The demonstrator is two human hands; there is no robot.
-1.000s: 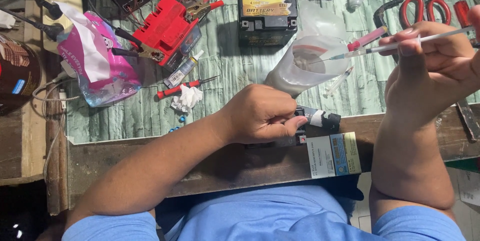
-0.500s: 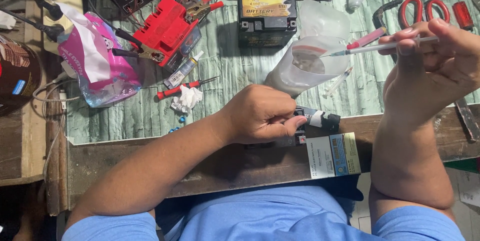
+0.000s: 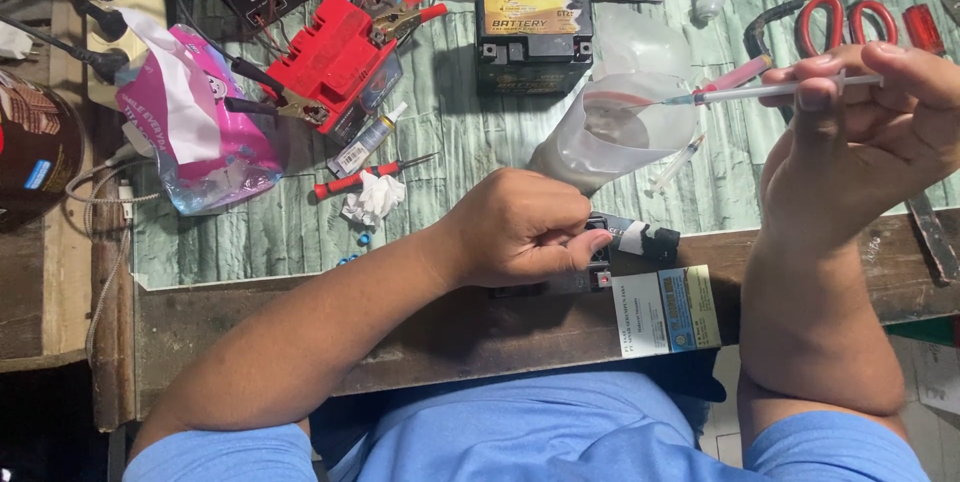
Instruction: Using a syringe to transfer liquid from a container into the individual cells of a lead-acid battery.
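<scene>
My right hand (image 3: 860,142) is raised at the right and holds a thin syringe (image 3: 770,92) level, its tip pointing left over the mouth of a cut clear plastic bottle (image 3: 610,137) with dark liquid inside. My left hand (image 3: 515,227) rests at the table's front edge, fingers closed on a small black battery (image 3: 630,242) with a white label. A second syringe (image 3: 675,164) lies on the table just right of the bottle.
A black battery (image 3: 533,40) stands behind the bottle. A red battery charger (image 3: 335,57) with clamps, a pink plastic bag (image 3: 195,127), a red screwdriver (image 3: 365,177) and a crumpled tissue (image 3: 372,200) lie to the left. Red-handled pliers (image 3: 840,17) lie far right.
My right hand has shifted the syringe slightly, keeping its tip over the bottle's mouth. The left hand has stayed on the small battery.
</scene>
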